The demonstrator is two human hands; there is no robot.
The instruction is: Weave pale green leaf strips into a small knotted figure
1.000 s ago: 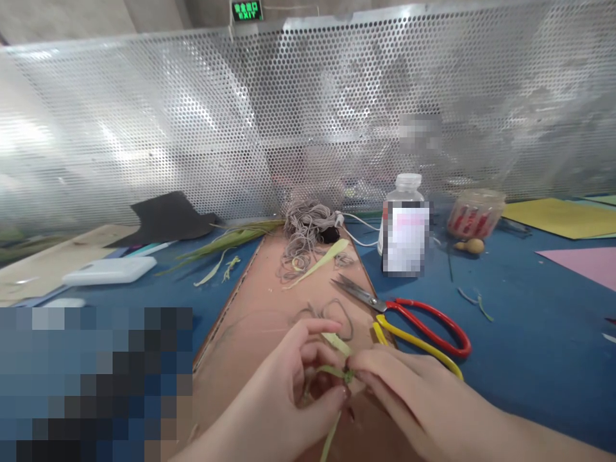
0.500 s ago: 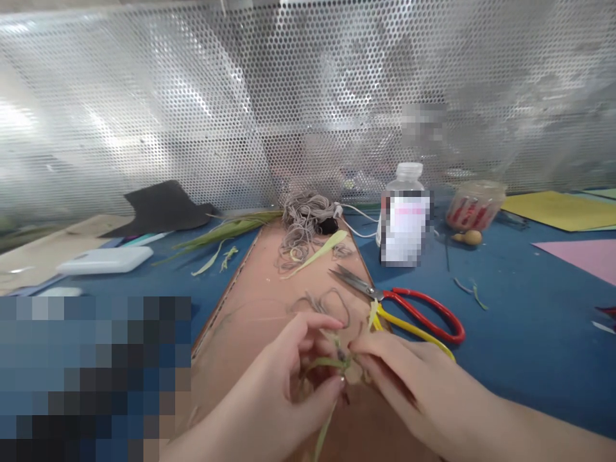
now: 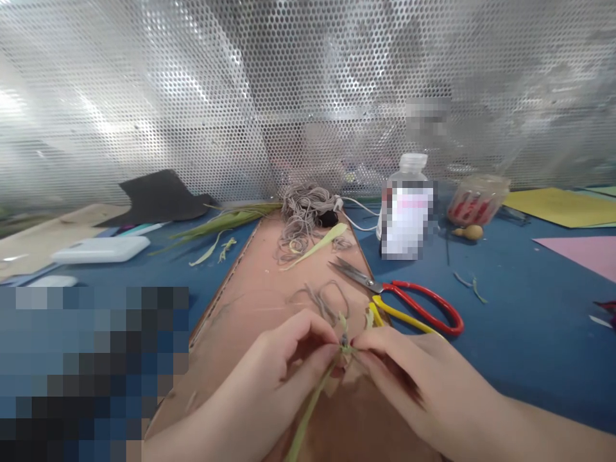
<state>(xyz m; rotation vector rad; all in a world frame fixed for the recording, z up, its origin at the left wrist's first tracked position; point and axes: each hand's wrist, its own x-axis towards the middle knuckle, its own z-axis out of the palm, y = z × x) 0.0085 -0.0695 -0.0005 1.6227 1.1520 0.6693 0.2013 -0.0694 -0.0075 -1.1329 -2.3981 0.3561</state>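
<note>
My left hand (image 3: pixel 293 369) pinches a thin green leaf strip (image 3: pixel 308 410) between thumb and index finger. A long end of the strip trails down toward the bottom of the view. Opposite it, my right hand (image 3: pixel 409 372) is closed in a pinch on the same small bundle, its fingertips almost meeting the left ones. Between them shows a small knot of green strands with a dark grey wrapping (image 3: pixel 344 341). Scissors (image 3: pixel 380 289) with one red and one yellow handle lie partly open just beyond my right hand. Loose grey cord (image 3: pixel 327 298) lies beyond my fingertips.
A brown cardboard strip (image 3: pixel 269 301) lies on the blue table (image 3: pixel 505 359). Tangled grey cord (image 3: pixel 308 208) is piled at its far end, near a bottle (image 3: pixel 414 167) and a jar (image 3: pixel 479 199). Green leaves (image 3: pixel 226 221) and a white case (image 3: pixel 101 249) lie left. A perforated metal screen (image 3: pixel 308 83) stands behind.
My left fingers have closed from a looser curl into a pinch, and both hands' fingertips have come together at the knot. The green strip now hangs more plainly below the left hand.
</note>
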